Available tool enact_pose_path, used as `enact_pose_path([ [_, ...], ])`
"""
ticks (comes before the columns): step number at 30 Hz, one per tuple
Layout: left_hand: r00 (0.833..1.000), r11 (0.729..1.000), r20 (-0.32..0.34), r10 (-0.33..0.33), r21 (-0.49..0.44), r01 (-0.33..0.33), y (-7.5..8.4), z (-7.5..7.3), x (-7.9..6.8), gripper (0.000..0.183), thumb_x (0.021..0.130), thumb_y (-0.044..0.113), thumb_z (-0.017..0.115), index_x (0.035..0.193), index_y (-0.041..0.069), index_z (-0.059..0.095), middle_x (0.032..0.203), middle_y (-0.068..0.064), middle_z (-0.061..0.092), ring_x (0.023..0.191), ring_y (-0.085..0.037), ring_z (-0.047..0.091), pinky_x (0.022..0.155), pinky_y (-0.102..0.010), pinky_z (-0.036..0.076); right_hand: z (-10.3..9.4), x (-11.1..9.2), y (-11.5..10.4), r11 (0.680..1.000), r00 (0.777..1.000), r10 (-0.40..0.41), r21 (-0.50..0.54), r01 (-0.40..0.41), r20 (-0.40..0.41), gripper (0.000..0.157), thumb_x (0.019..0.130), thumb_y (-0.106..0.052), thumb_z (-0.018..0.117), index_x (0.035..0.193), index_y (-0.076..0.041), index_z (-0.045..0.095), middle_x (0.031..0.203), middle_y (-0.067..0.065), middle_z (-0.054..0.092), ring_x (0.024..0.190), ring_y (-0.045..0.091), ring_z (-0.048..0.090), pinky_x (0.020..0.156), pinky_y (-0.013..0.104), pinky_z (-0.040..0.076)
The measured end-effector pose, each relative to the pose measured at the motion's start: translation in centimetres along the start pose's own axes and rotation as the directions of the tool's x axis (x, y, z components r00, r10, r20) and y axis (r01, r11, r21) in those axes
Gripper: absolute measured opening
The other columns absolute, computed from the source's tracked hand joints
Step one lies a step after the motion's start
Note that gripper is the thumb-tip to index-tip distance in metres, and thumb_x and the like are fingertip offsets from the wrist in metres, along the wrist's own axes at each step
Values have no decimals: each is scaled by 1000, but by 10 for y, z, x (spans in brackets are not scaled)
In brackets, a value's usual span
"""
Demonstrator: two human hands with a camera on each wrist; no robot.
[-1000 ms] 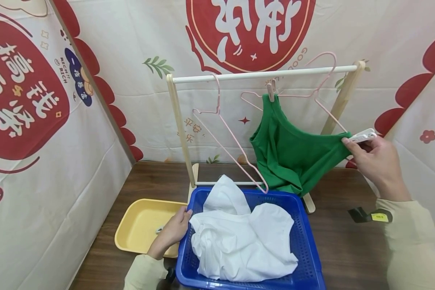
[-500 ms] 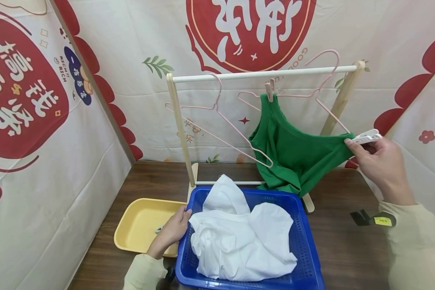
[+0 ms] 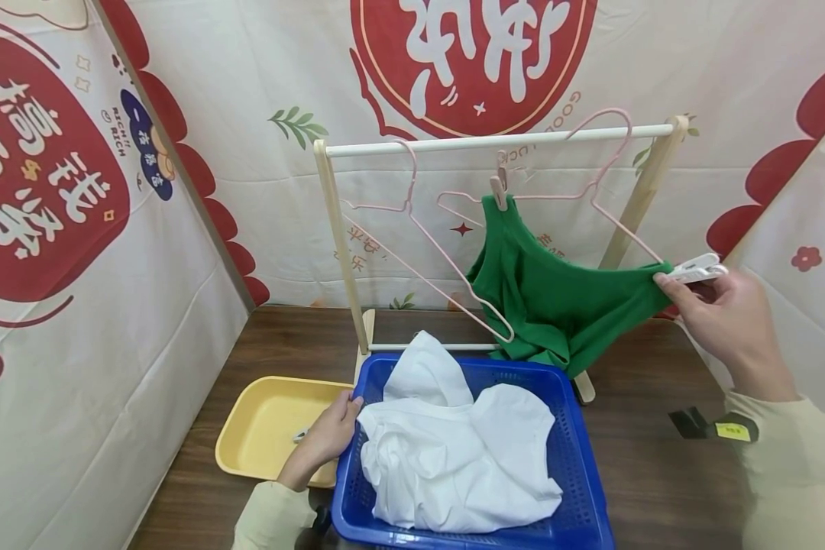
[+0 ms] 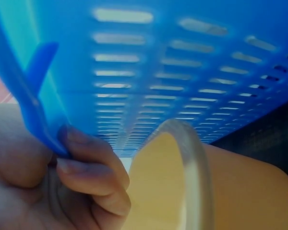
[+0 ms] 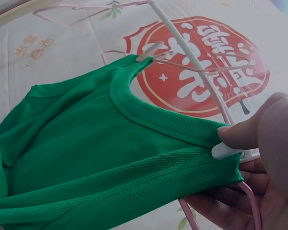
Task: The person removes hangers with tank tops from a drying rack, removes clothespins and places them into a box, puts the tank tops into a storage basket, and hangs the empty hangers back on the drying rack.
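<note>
Green top, one strap pegged and one in our grip

From the head view, our top (image 3: 564,298) hangs from a pink hanger (image 3: 622,228) on the rack (image 3: 454,143), one strap caught by a pink peg (image 3: 499,192). Our right hand (image 3: 739,325) is closed in a pinch on the white peg (image 3: 697,270) at the other strap, by the hanger's low end. Our left hand (image 3: 330,430) curls round the rim of the basket (image 3: 580,458). We judge the step in hand to be pegging this second strap; the next move calls for checking that strap and hanger both sit in the white peg before letting go. A spare hanger (image 3: 409,205) dips across the top's left edge and could snag it. The basket, with white cloth (image 3: 461,458) inside, crowds the rack's front on the desk (image 3: 674,458); left of it sits a tray (image 3: 243,400) with a clip (image 3: 301,435).

From the left wrist, our fingers hook the basket's lip, the tray just beside.

From the right wrist, our thumb lies at the strap beside the white peg's tip; we cannot tell whether that peg grips the hanger.
</note>
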State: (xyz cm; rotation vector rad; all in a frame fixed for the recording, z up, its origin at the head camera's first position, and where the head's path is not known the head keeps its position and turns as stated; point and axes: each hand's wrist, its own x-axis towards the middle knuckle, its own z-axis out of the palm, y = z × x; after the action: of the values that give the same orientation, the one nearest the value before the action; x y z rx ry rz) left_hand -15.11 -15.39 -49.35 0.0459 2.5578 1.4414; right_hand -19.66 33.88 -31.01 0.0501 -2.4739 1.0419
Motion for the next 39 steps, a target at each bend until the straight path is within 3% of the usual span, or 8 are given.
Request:
enact_pose_path([
  [8,1000,1000,-13,-5,10,5,0,1,1,29,109,23,36,118,-1,49,93,-14,59,70,-19,61,57,-32,54,-2,-6,-2,999,999,-43,21,43,-19,20,92,-19,70,102,-2,65,77,-34,56,68,-7,51,59,6,41],
  [19,1000,1000,-15,7,7,-7,-1,0,1,31,109,22,36,121,-3,49,96,-17,61,70,-20,63,56,-32,55,-5,-12,-13,995,994,-101,-2,101,-39,25,92,-15,69,110,3,65,84,-33,52,67,-12,49,62,2,40],
  [26,1000,1000,-14,6,6,-6,0,-1,1,31,109,22,36,120,-3,48,92,-15,60,66,-19,62,53,-32,55,-9,-16,-19,994,996,-87,63,89,-36,14,93,-14,69,107,-15,66,87,-30,58,67,-7,52,64,3,42],
  [29,1000,1000,-17,14,9,-14,0,-1,1,30,109,22,36,119,-3,49,93,-16,60,67,-19,62,54,-32,55,-13,-18,-22,996,997,-69,60,71,-32,15,93,-16,68,109,-17,66,89,-28,58,68,-6,52,64,4,43],
  [36,1000,1000,-19,23,12,-23,0,0,1,28,109,20,36,118,-3,49,91,-15,59,69,-20,62,55,-33,54,-21,-25,-25,998,999,-23,51,25,-36,18,94,-20,68,103,-35,62,79,-26,56,58,1,46,43,19,40],
  [39,1000,1000,-20,24,8,-24,0,0,1,29,109,21,36,118,-3,49,92,-15,59,69,-20,62,55,-32,54,-22,-27,-26,998,999,-26,56,29,-48,21,93,-19,69,101,-37,61,77,-27,55,53,2,46,40,20,39],
])
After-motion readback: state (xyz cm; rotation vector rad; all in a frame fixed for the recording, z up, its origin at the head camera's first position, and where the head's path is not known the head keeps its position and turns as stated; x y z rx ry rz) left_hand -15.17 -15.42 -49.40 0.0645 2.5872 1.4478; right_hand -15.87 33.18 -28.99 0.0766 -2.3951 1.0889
